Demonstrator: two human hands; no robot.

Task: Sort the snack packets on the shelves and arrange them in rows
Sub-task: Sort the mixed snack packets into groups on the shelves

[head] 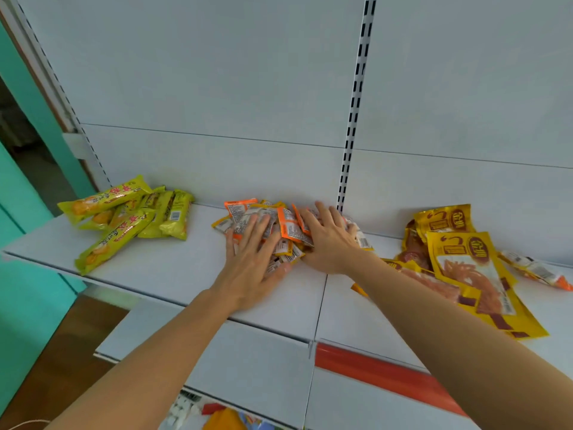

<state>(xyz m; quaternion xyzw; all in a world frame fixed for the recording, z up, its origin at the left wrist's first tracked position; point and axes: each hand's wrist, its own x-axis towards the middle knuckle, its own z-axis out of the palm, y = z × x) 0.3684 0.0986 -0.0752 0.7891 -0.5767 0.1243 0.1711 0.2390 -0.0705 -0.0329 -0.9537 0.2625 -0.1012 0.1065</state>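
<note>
A heap of small orange-and-white snack packets lies in the middle of the white shelf, against the back panel. My left hand lies flat on the left side of the heap with fingers spread. My right hand presses on the right side, fingers straight and spread. To the left sits a loose pile of yellow-green long packets. On the right lie several large golden-yellow pouches, overlapping. One more small orange-and-white packet lies alone at the far right.
A slotted upright runs down the back panel behind the heap. A red price strip edges the lower shelf at right. More packets show at the bottom. A teal wall stands to the left.
</note>
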